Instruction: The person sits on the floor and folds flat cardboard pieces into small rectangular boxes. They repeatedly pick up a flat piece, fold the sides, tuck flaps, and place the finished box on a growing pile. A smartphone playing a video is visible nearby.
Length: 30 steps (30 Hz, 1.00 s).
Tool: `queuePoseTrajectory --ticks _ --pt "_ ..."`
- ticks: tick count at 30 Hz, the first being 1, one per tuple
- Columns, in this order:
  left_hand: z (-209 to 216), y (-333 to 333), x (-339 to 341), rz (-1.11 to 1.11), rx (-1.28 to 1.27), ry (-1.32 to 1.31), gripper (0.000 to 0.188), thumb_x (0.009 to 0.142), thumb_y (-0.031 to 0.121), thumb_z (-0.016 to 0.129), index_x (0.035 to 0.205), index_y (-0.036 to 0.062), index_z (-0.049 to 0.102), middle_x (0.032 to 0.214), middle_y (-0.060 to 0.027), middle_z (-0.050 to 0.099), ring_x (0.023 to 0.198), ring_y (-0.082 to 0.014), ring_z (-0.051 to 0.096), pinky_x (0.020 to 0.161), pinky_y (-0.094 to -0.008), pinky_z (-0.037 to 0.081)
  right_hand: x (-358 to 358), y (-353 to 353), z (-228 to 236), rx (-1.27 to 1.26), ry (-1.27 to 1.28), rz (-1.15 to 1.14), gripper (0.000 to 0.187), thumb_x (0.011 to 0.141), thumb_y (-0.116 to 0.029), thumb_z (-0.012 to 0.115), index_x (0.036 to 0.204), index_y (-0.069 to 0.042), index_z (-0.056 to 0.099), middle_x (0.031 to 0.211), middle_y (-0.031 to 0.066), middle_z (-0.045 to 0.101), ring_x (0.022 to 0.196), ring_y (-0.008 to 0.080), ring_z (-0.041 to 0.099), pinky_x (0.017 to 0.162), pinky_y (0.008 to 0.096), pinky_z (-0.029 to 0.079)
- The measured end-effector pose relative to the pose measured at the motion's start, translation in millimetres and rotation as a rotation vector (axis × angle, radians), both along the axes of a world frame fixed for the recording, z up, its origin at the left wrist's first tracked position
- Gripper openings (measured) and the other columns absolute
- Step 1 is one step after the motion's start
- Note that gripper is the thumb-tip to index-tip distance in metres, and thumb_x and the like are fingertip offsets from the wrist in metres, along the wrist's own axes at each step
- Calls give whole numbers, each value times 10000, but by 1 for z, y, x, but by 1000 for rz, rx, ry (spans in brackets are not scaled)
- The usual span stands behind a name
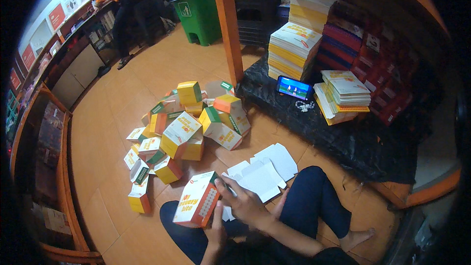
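Observation:
A small folded carton box [195, 200], white on top with yellow lettering and an orange-red side, is above my lap. My left hand [216, 230] grips it from below, with a finger or thumb along the orange side. My right hand [243, 205] reaches across with bent fingers against the box's far right edge, next to its green end. Beside my hands on the floor, flat unfolded carton blanks [260, 179] lie with their plain white inner faces up. The part of the box under my left palm is hidden.
A heap of folded boxes [181, 132] covers the floor ahead. To the right, a low black-covered platform [274, 110] bears stacks of flat cartons [294, 44], a lit phone [294, 88] and white beads [305, 106]. An orange post [227, 24], a green bin [197, 17] and a bending person [120, 12] are farther off.

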State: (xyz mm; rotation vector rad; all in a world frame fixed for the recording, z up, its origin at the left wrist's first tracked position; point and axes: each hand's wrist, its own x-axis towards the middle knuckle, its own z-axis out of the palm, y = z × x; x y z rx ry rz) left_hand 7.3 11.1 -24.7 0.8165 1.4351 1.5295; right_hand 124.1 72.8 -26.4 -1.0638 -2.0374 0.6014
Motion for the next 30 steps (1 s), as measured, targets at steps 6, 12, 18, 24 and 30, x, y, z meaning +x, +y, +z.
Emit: queuePoseTrajectory --ticks 6,12,18,24,30 --pt "-11 1 -18 -373 184 984 432 967 211 684 1302 -28 553 1231 -140 628 1197 -263 576 1043 -383 438 22 12 11 -383 558 171 512 951 55 579 1438 -69 479 1367 157 614 1196 270 652 964 393 578" --pt "-25 0 -24 -217 151 1116 379 967 168 673 1279 -17 563 1198 -152 637 1172 -275 586 1012 -390 456 10 -2 20 -404 590 -39 284 929 51 640 1207 -2 657 1159 132 692 1059 224 701 883 321 602" --pt "-38 -12 -26 -123 12 1210 330 968 126 662 1257 -6 573 1165 -164 647 1146 -288 597 981 -397 474 17 -1 35 11 412 -30 385 785 74 747 1147 -58 726 979 112 722 893 219 706 769 312 579" --pt "-27 -14 -18 -85 119 1054 233 970 20 596 1203 5 591 1122 -167 649 1068 -298 620 911 -388 503 14 -1 40 -15 428 104 497 749 57 719 1223 -88 676 888 105 668 854 271 658 784 375 549" --pt "3 12 6 -29 136 -234 248 994 56 577 1233 -11 583 1140 -114 644 1048 -204 629 911 -348 517 11 1 29 148 383 -93 403 710 96 731 1084 -43 681 896 100 701 812 274 687 740 369 561"
